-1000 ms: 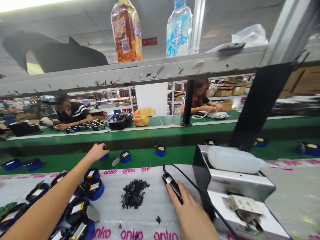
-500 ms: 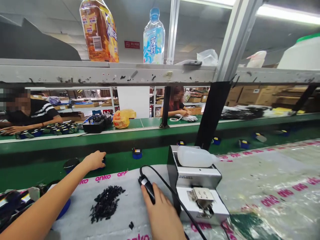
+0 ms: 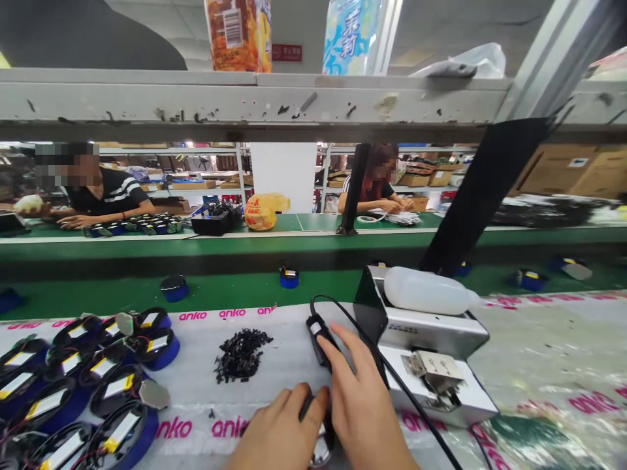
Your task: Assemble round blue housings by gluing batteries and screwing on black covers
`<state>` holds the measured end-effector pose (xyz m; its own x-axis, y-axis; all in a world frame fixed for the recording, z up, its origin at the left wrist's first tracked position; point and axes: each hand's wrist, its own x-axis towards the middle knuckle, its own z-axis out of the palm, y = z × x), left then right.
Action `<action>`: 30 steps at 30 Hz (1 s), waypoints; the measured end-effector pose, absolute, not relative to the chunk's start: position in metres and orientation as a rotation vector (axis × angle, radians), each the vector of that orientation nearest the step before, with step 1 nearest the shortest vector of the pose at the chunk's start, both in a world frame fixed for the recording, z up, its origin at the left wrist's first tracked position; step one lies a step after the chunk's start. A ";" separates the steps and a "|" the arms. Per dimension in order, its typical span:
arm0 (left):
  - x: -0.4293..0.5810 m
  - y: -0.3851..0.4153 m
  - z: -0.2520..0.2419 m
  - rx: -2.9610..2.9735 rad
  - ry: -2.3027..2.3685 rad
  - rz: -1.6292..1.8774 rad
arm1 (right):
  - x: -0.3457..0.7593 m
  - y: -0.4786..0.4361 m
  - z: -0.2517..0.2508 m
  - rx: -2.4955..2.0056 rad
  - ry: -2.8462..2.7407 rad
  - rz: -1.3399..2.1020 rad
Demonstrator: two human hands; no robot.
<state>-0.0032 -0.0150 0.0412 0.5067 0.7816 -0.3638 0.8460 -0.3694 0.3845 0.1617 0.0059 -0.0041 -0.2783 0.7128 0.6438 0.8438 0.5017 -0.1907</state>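
Observation:
My right hand point(image 3: 365, 408) lies on a black corded tool point(image 3: 318, 333) on the white sheet, its fingers wrapped over the tool's handle. Close in front of me, my left hand point(image 3: 281, 427) has its fingers curled round a small dark round part point(image 3: 316, 447) that is mostly hidden between both hands. A heap of small black bits point(image 3: 241, 352) sits to the left of the tool. Several blue round holders with black rings and yellow-labelled cells point(image 3: 88, 385) are clustered at the left.
A grey metal machine point(image 3: 431, 352) with a white plastic bottle point(image 3: 424, 292) on top stands right of my hands. A green conveyor belt point(image 3: 220, 287) carries single blue holders point(image 3: 174, 287). Two other people work at the far bench. Drink bottles point(image 3: 240, 36) stand on the overhead shelf.
My left hand has come back from the green belt to the near edge beside my right hand, now closed on a small part. The view has swung back to the left.

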 end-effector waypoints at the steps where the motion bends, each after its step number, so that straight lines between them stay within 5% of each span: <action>1: -0.009 -0.012 0.040 2.235 1.312 -0.107 | 0.159 0.002 -0.001 -1.207 -2.073 -0.224; 7: -0.061 0.046 0.064 2.309 1.598 0.177 | 0.137 -0.012 0.003 -1.086 -2.226 -0.053; 13: -0.053 0.081 0.035 2.342 1.710 0.187 | 0.136 -0.008 -0.012 -0.967 -2.292 -0.104; 22: -0.061 0.050 0.038 2.104 1.495 0.697 | 0.123 -0.012 -0.025 -0.747 -2.285 0.024; 30: -0.067 0.018 0.007 1.346 1.150 0.901 | 0.138 -0.019 0.015 -1.153 -2.032 0.499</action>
<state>-0.0672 0.0179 0.0067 0.2404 0.9657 -0.0982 0.1358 0.0667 0.9885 0.1376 -0.0187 0.0153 -0.3267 0.8530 0.4071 0.5675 0.5215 -0.6372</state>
